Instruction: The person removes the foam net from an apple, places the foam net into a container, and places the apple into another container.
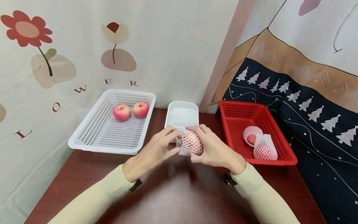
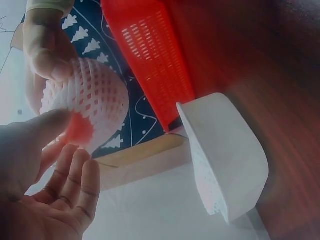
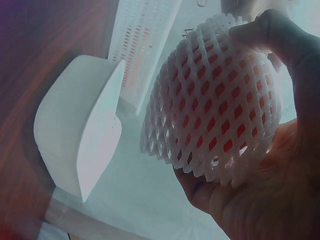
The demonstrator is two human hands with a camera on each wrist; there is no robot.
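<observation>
An apple in a white foam net point(image 1: 193, 143) is held over the middle of the table. My right hand point(image 1: 213, 147) grips it from the right, fingers and thumb curled round the net. At the left end my left hand point(image 1: 160, 146) has thumb and index fingertips near the net's mouth, with a gap between them; the other fingers point(image 2: 85, 185) stay loose, apart from the fruit. Bare red skin point(image 2: 80, 129) shows at that mouth in the left wrist view. Just behind the hands stands a small white tray point(image 1: 183, 105) containing white netting.
On the left a white basket point(image 1: 75, 141) holds two bare apples point(image 1: 121, 112). To the right, a red basket point(image 1: 282, 161) contains two netted apples point(image 1: 265, 148). Printed curtains point(image 1: 173, 46) hang behind the brown table point(image 1: 181, 193).
</observation>
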